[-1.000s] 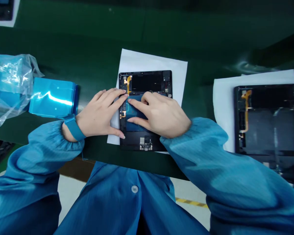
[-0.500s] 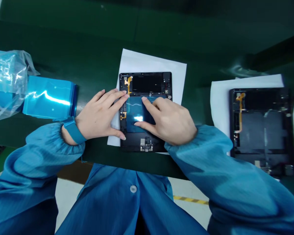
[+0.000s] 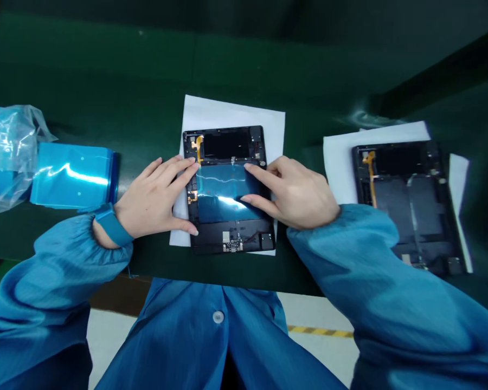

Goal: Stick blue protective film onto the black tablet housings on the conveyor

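Note:
An opened tablet [image 3: 211, 238] lies on a white sheet of paper [image 3: 236, 111], its inner parts showing. A shiny blue film [image 3: 217, 197] covers the middle of the tablet. My left hand [image 3: 152, 197] rests with fingers spread on the tablet's left edge, thumb near the lower corner. Over the right part of the film, my right hand [image 3: 299, 192] has its thumb and index finger stretched apart, their tips at the film; its other fingers are curled, and nothing shows between them. Part of the tablet's right edge is hidden under this hand.
A stack of blue films [image 3: 71, 176] lies on the left, beside a clear plastic bag [image 3: 8, 157] with more blue sheets. On the right, a second opened tablet [image 3: 409, 208] lies on white paper [image 3: 339, 162], partly behind my right sleeve. The green table's [image 3: 146, 260] front edge is near my body.
My right hand has slid rightward over the blue film, uncovering more of it and the tablet's lower right corner. My left hand stays on the tablet's left edge. The view has shifted slightly.

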